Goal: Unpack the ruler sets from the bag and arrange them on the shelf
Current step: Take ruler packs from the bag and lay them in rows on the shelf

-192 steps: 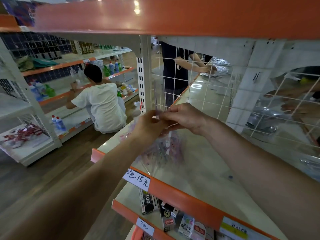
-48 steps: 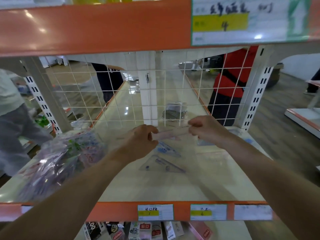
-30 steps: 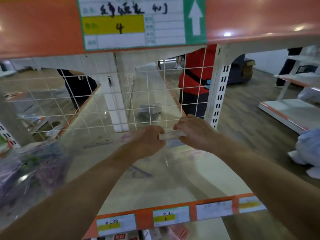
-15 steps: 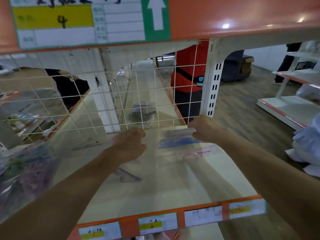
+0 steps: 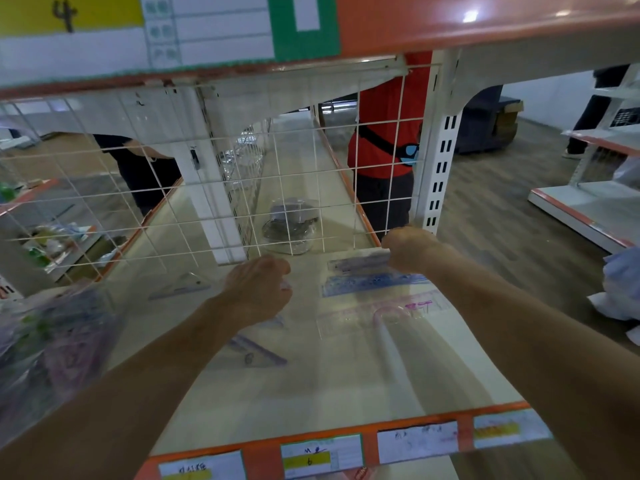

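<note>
Placing: right hand (image 5: 408, 249) pinches far ruler (image 5: 360, 263) end, likely squaring it with blue ruler (image 5: 374, 280) on shelf (image 5: 311, 393); left hand (image 5: 258, 289) curled, contents unclear.

The shelf (image 5: 311, 382) is gleaming as glossy cream-painted metal; the wire grid (image 5: 156, 202) is showing white-coated metal; the ruler sets (image 5: 374, 280) and the crinkled bag (image 5: 52, 341) are glinting as clear plastic; the labels (image 5: 322, 457) are looking like matt paper
</note>
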`<action>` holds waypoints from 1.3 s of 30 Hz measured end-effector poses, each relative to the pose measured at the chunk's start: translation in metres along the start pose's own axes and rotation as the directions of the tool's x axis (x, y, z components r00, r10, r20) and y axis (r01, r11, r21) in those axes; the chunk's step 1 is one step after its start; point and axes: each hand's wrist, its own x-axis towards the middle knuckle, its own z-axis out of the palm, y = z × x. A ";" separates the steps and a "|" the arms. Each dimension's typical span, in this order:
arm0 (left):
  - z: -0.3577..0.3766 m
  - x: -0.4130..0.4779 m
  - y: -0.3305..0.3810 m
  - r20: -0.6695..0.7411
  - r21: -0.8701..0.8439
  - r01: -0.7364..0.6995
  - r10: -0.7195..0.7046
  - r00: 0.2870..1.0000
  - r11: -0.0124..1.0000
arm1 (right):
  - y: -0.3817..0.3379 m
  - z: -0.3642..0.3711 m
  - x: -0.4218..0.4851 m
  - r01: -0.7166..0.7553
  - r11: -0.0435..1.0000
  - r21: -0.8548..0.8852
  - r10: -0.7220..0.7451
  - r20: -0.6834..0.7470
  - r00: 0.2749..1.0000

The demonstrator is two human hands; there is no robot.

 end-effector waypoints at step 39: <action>-0.042 -0.177 -0.195 -0.140 -0.148 0.458 -0.477 0.867 0.876 | -0.323 0.004 -0.102 0.605 0.764 0.223 -0.576 -0.187 0.796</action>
